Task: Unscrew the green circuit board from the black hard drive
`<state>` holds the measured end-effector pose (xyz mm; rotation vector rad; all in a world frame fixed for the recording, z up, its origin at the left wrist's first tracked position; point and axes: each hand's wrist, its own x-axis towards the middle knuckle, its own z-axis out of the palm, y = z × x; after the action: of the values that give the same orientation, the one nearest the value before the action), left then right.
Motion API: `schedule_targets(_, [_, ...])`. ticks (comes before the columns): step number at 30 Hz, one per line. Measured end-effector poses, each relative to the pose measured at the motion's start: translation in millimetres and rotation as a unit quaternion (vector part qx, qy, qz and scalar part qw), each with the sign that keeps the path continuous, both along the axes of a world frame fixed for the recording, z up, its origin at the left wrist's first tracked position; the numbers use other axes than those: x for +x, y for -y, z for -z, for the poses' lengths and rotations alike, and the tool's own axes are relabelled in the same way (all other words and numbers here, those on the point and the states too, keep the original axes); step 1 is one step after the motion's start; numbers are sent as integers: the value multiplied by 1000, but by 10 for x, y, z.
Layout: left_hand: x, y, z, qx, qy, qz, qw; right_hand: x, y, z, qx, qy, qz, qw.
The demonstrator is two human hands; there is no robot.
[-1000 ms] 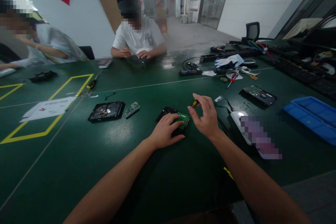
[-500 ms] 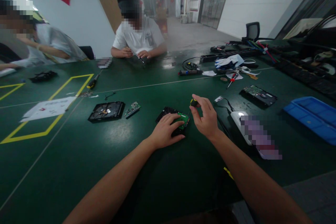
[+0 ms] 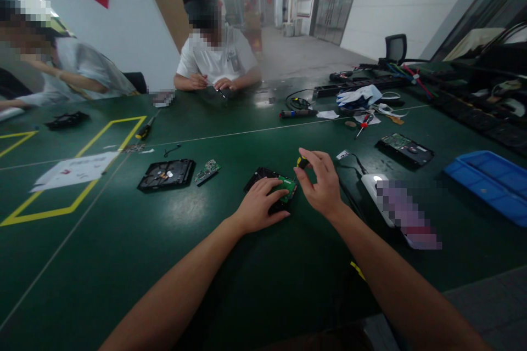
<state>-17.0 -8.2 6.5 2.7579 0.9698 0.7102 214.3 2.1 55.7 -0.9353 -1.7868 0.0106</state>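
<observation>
A hard drive (image 3: 255, 177) with a green circuit board (image 3: 289, 187) on its upper face lies on the table in front of me. My left hand (image 3: 263, 203) rests across it, fingers spread over the board and thumb along the near edge, holding it down. At the drive's right end, my right hand (image 3: 320, 181) pinches the black-and-yellow handle of a screwdriver (image 3: 302, 162) between thumb and fingers. The screwdriver stands roughly upright; its thin shaft reaches down toward the board's right edge. Whether the tip sits in a screw is too small to tell.
Left of the drive lie another hard drive (image 3: 167, 174) and a loose circuit board (image 3: 208, 172). Rightward are a white device with a cable (image 3: 376, 189), a third drive (image 3: 405, 149) and a blue tray (image 3: 489, 181). Across the table a person (image 3: 222, 60) handles something small; another sits at left.
My right hand and the screwdriver handle have shifted very slightly left, with a small change in the fingers. My left hand and the hard drive stay in place.
</observation>
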Motion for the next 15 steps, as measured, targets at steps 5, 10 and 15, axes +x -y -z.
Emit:
schedule_targets(5, [-1, -10, 18, -3, 2, 0, 1000, 22, -31, 25, -4, -2, 22, 1000])
schedule_targets(10, [2, -5, 10, -6, 9, -1, 1000, 20, -38, 48, -23, 5, -10, 1000])
schedule_targets(15, [10, 2, -15, -7, 11, 3, 1000, 13, -23, 19, -2, 9, 20, 1000])
